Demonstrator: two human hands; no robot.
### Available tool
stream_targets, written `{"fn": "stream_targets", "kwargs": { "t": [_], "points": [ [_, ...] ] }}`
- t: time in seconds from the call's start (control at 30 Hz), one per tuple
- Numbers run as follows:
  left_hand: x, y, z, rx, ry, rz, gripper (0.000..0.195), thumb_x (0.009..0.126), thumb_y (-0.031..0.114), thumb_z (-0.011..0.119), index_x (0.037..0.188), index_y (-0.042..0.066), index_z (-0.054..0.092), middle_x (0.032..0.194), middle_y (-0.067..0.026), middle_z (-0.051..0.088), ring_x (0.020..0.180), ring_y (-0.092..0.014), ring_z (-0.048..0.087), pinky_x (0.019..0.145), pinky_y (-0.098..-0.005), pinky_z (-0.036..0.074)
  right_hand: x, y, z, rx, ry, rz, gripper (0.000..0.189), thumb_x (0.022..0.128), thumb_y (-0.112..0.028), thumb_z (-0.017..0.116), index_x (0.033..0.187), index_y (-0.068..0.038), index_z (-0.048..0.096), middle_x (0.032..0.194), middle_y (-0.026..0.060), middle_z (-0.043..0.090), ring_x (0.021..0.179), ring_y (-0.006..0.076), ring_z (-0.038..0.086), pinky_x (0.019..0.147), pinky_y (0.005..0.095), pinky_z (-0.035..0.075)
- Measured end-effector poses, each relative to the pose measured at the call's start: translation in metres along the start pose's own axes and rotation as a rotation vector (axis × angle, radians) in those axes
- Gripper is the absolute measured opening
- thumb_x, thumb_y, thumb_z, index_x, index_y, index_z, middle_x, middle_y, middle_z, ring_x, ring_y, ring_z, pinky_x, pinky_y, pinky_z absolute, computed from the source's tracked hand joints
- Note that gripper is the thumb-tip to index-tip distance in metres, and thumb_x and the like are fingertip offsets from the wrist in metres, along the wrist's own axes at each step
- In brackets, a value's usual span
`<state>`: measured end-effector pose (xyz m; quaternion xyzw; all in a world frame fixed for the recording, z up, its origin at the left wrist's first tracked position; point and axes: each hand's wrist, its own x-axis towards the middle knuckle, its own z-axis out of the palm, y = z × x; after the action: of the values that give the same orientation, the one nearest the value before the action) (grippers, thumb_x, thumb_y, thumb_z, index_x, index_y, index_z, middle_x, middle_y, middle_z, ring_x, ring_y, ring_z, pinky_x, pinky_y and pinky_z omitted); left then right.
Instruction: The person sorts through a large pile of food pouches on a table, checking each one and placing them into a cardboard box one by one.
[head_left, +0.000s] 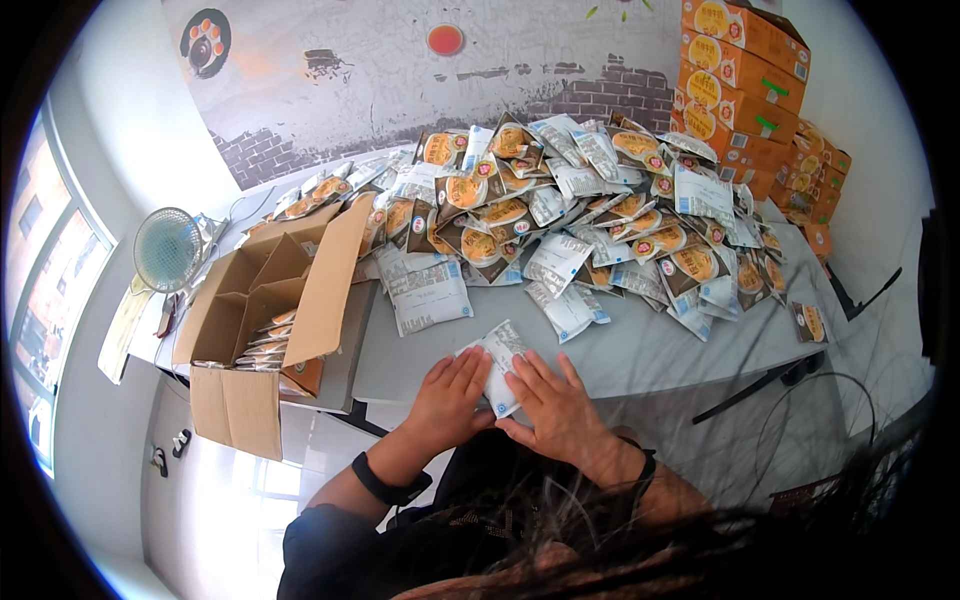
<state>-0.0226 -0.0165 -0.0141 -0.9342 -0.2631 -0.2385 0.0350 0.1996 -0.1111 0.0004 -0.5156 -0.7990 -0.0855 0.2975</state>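
A sealed snack packet (504, 358) lies at the table's front edge, its white printed back facing up. Palm down, my left hand (452, 397) covers its left side with the fingers together. My right hand (556, 411) holds the right side, fingers flat on top and slightly spread. Both hands press the packet between them, and its side edges are hidden. Just beyond lie a white-backed packet (568, 309) and a larger one (426, 294). Behind these rises a heap of brown-and-white packets (517, 202). To my left stands an open cardboard box (214, 319) with dividers; packets (268, 341) are stacked in its front compartment.
Raised box flaps (330, 281) lean towards the heap. A small round fan (168, 249) stands behind the box at left. Orange cartons (739, 97) are piled at the back right. One small packet (809, 322) lies near the right end of the grey table (645, 364).
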Motion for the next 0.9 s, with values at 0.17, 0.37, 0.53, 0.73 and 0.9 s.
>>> {"fn": "stream_targets", "kwargs": {
  "t": [0.17, 0.37, 0.53, 0.73, 0.9],
  "points": [
    [0.0, 0.0, -0.007, 0.005, 0.038, 0.018, 0.086, 0.077, 0.041, 0.086, 0.148, 0.004, 0.054, 0.141, -0.0156, 0.064, 0.125, -0.033, 0.064, 0.102, -0.047, 0.047, 0.004, 0.006, 0.0, 0.043, -0.032, 0.086, 0.061, 0.092, -0.045, 0.073, 0.134, -0.002, 0.068, 0.147, 0.0191, 0.062, 0.143, 0.0357, 0.053, 0.121, 0.0618, 0.032],
    [0.009, 0.009, -0.016, 0.002, -0.008, 0.026, 0.09, 0.079, 0.047, 0.086, 0.152, 0.007, 0.052, 0.156, -0.0181, 0.054, 0.142, -0.036, 0.053, 0.116, -0.0557, 0.037, 0.006, 0.011, -0.001, 0.107, -0.039, 0.122, 0.068, 0.095, -0.05, 0.07, 0.138, 0.003, 0.064, 0.149, 0.0236, 0.059, 0.145, 0.0383, 0.05, 0.123, 0.0608, 0.03],
    [0.026, -0.003, -0.011, -0.054, -0.133, 0.009, 0.1, 0.076, 0.049, 0.086, 0.158, 0.007, 0.046, 0.166, -0.0203, 0.042, 0.155, -0.036, 0.04, 0.125, -0.063, 0.026, 0.003, 0.008, 0.008, 0.003, -0.064, 0.091, 0.077, 0.095, -0.053, 0.069, 0.144, 0.005, 0.058, 0.156, 0.0252, 0.052, 0.148, 0.0391, 0.047, 0.124, 0.0594, 0.028],
    [0.031, -0.01, -0.008, -0.091, -0.2, 0.01, 0.105, 0.073, 0.047, 0.089, 0.158, 0.006, 0.045, 0.164, -0.0193, 0.046, 0.152, -0.034, 0.045, 0.123, -0.0623, 0.03, 0.005, 0.009, 0.01, 0.015, -0.051, 0.091, 0.076, 0.095, -0.049, 0.072, 0.145, 0.006, 0.056, 0.156, 0.026, 0.052, 0.147, 0.04, 0.048, 0.123, 0.0568, 0.034],
    [0.034, -0.008, -0.01, -0.145, -0.204, -0.018, 0.101, 0.074, 0.047, 0.09, 0.156, 0.006, 0.048, 0.161, -0.0197, 0.049, 0.15, -0.035, 0.048, 0.121, -0.0611, 0.035, 0.005, 0.019, 0.019, 0.061, -0.022, 0.072, 0.07, 0.096, -0.041, 0.074, 0.145, 0.005, 0.054, 0.153, 0.0257, 0.053, 0.144, 0.0426, 0.05, 0.119, 0.0553, 0.04]
  ]
}}
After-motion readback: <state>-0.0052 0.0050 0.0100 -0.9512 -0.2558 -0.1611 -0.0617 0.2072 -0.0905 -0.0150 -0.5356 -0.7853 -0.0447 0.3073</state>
